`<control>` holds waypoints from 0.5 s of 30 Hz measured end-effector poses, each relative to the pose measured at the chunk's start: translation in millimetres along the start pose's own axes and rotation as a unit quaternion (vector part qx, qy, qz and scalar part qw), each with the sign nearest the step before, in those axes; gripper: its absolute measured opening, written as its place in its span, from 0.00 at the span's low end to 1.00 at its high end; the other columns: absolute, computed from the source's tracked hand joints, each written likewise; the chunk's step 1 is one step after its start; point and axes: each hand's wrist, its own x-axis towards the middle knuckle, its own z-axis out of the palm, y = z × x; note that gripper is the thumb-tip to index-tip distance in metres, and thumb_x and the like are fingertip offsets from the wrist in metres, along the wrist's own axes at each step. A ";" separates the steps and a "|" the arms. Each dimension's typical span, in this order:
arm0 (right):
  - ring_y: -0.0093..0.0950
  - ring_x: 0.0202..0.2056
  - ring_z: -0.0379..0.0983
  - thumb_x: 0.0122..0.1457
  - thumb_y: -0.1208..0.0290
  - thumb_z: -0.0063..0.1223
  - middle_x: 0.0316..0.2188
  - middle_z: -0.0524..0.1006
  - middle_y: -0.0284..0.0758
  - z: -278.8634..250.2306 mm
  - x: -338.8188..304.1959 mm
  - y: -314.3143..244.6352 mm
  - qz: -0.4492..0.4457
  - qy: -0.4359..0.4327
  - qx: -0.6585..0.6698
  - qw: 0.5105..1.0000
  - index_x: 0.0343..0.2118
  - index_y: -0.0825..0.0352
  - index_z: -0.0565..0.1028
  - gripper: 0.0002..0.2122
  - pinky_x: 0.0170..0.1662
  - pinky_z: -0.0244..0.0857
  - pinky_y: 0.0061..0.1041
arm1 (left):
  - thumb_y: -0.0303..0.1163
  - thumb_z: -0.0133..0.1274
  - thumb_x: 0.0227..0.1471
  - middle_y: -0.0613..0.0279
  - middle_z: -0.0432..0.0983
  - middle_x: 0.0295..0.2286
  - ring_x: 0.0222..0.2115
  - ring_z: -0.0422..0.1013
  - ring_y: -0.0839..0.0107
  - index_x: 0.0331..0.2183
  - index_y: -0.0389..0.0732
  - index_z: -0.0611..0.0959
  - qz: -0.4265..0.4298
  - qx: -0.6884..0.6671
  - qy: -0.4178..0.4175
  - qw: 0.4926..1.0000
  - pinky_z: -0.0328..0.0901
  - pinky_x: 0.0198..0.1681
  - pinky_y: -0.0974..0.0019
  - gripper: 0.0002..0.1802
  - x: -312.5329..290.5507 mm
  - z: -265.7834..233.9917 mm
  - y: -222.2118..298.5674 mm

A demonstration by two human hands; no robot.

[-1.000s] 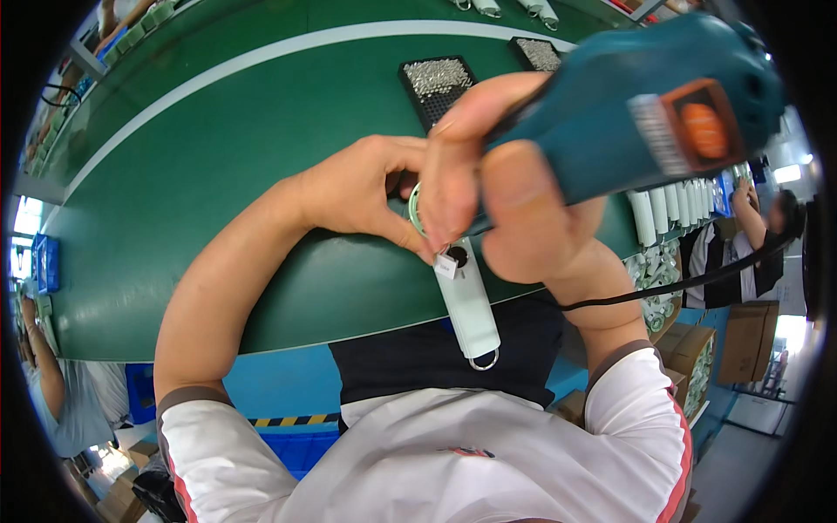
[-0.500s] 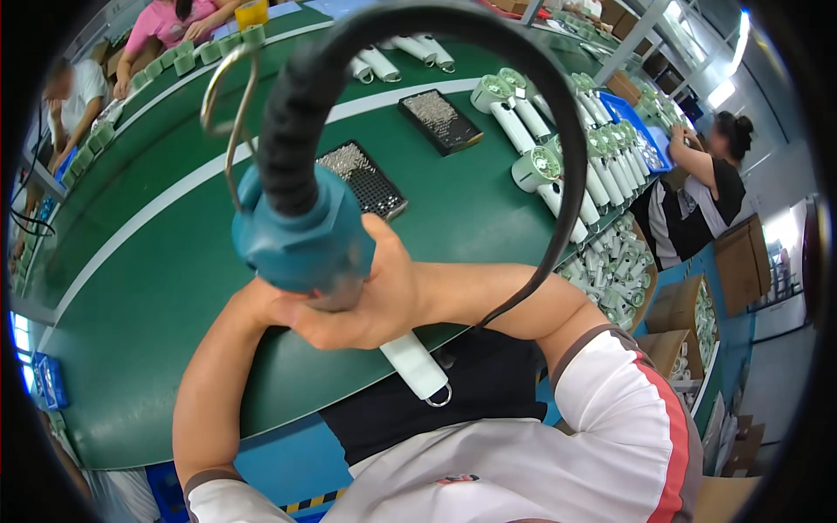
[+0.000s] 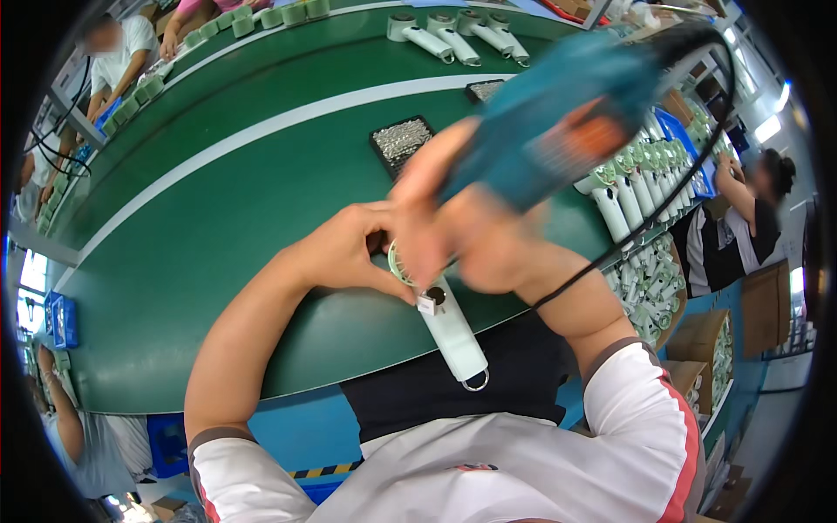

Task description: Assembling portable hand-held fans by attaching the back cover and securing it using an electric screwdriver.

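Handheld fan (image 3: 458, 344) at the near edge of the green workbench (image 3: 218, 192); its pale green slotted ring (image 3: 398, 261) lies between the two hands; its white handle points toward the wearer's body, the long axis running obliquely from ring at upper left to metal loop (image 3: 476, 380) at lower right; from the left fingertips the handle thus extends nearer and to the right. The left hand (image 3: 353, 248) is the nearer to the ring, its fingers curled around the outer side and thumb along the near side; the right hand (image 3: 488, 248), blurred, is closed around a teal power driver (image 3: 540, 122), slanting up and right; its working tip is hidden, and whether the right fingers touch the fan cannot be told. Counts: one fan in hand, bearing one small white tag (image 3: 426, 305); one driver; two black trays of small metal parts, one nearer (image 3: 401, 139) and one farther (image 3: 484, 91), partly covered; four similar fan bodies (image 3: 427, 41) beyond the white line; standing fans (image 3: 610, 213) at right, too overlapped for an exact count.
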 end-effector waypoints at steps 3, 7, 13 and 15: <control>0.27 0.16 0.66 0.71 0.56 0.42 0.17 0.68 0.33 -27.9 21.8 -15.2 -0.055 0.065 -0.011 0.996 0.47 0.71 0.73 0.19 0.17 0.66 0.29 | 0.30 0.80 0.34 0.66 0.77 0.43 0.39 0.71 0.77 0.49 0.36 0.83 0.031 -0.248 0.004 0.968 0.66 0.38 0.73 0.37 7.1 9.5 -1.5; 0.28 0.17 0.67 0.71 0.66 0.44 0.19 0.69 0.34 -75.7 22.6 13.3 -0.095 0.208 -0.135 0.964 0.44 0.73 0.73 0.13 0.18 0.65 0.33 | 0.28 0.81 0.31 0.61 0.76 0.47 0.45 0.73 0.72 0.50 0.34 0.83 -0.030 -0.199 -0.029 0.979 0.69 0.49 0.69 0.40 11.6 1.0 6.8; 0.25 0.15 0.68 0.70 0.70 0.50 0.17 0.72 0.34 -59.0 26.2 37.9 -0.025 0.279 -0.161 0.946 0.42 0.74 0.74 0.10 0.18 0.67 0.26 | 0.32 0.81 0.31 0.63 0.77 0.45 0.41 0.72 0.75 0.49 0.36 0.84 -0.022 -0.188 -0.009 0.982 0.67 0.43 0.71 0.39 8.2 1.5 1.2; 0.23 0.16 0.70 0.69 0.72 0.52 0.17 0.74 0.34 -56.2 26.2 42.4 -0.019 0.271 -0.164 0.948 0.39 0.74 0.75 0.08 0.18 0.67 0.24 | 0.34 0.81 0.32 0.67 0.78 0.42 0.36 0.71 0.80 0.48 0.38 0.85 0.000 -0.178 0.006 0.984 0.65 0.35 0.75 0.37 8.5 4.0 -2.4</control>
